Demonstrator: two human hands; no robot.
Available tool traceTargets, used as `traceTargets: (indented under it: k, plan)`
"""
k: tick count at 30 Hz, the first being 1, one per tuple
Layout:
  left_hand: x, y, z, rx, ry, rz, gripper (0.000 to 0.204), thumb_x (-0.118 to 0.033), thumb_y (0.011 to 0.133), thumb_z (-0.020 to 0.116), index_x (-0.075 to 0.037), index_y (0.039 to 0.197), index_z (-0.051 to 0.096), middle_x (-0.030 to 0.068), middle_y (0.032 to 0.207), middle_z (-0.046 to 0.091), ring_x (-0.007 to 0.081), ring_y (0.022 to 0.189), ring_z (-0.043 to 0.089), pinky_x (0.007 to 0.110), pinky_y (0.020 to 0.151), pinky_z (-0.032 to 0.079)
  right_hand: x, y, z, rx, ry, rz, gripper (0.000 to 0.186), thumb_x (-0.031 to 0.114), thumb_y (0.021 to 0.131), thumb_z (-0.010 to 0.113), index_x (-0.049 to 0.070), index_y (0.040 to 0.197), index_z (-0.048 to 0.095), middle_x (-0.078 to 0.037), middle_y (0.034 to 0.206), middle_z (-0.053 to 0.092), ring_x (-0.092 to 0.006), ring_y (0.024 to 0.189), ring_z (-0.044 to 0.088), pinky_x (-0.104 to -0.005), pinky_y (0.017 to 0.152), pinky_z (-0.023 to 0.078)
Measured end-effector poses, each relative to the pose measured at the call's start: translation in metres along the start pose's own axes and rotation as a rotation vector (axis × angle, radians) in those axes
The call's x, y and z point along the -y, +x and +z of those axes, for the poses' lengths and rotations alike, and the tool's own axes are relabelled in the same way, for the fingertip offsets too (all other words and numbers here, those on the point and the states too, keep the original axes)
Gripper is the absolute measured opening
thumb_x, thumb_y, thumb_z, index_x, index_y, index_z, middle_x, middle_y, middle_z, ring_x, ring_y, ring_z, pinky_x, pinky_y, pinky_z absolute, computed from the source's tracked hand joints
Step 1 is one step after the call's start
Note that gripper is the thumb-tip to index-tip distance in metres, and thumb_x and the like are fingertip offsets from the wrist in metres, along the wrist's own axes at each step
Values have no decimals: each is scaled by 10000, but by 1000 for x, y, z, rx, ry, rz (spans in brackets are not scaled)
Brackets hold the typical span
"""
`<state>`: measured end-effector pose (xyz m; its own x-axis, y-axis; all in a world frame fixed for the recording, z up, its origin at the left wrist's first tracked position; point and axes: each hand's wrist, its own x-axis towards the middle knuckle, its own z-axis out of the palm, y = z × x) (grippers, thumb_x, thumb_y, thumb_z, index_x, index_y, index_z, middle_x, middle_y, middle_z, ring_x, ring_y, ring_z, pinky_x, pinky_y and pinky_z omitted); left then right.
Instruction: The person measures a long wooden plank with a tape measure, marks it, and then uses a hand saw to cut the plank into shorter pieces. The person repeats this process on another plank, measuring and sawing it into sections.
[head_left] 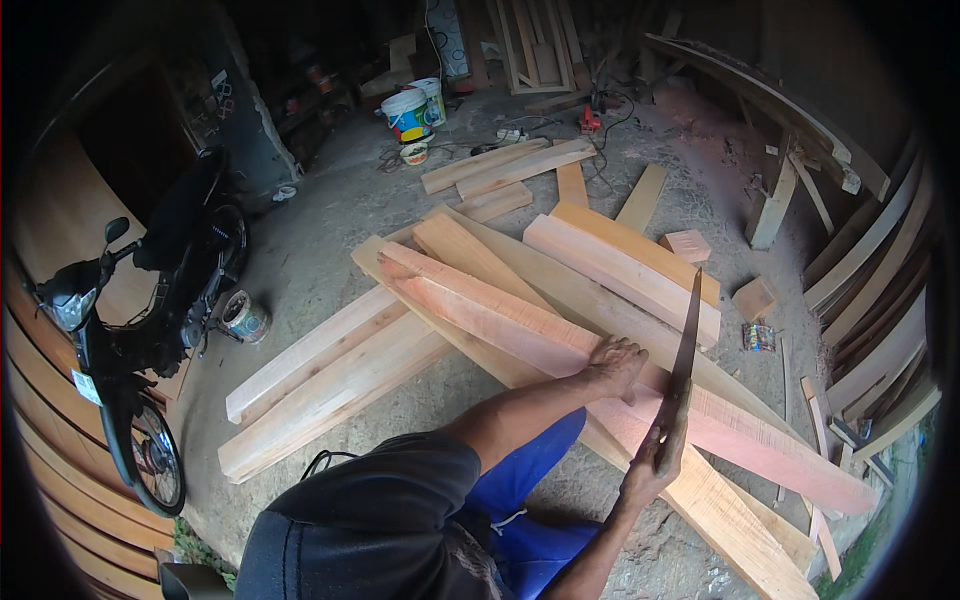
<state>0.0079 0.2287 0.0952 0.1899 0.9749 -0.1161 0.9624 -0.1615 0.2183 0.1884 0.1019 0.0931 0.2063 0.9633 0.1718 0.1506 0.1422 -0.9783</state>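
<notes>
Reddish wood plank (pixel 560 345) lay across a heap of pale boards on the floor, w/ left hand (pixel 615 365) flat on top of it, fingers spread, pressing down. Right hand (pixel 655 465), just right of and nearer the body than the left, was wrapped tight around the handle of a long dark blade (pixel 686 345); blade stood upright, tip pointing away from the person, just right of left hand. Beyond both hands: more pale planks (pixel 620 265) and small offcut blocks (pixel 690 245). Far left of hands: parked motorbike (pixel 130 330), small tin (pixel 243 317). Far ahead: plastic buckets (pixel 412 110).
</notes>
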Motion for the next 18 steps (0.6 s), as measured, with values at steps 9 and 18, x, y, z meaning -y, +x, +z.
traceTargets:
  k: [9,18]
  plan:
    - [18,4,-18,46,16,153,953,-457,661,941,35,1384,562,283,1312,676,443,1238,654,515,1077,513,3,-6,4,-85,-94,-133,555,110,1005,725,-6,1521,558,-208,1230,764,-252,1171,733,-367,1000,559]
    - [25,4,-15,-30,5,320,1028,-472,697,922,29,1490,502,303,1461,588,461,1389,542,537,1163,443,5,-18,2,-124,-158,-93,582,221,993,753,59,1521,571,-223,1209,765,-329,1102,771,-403,933,602]
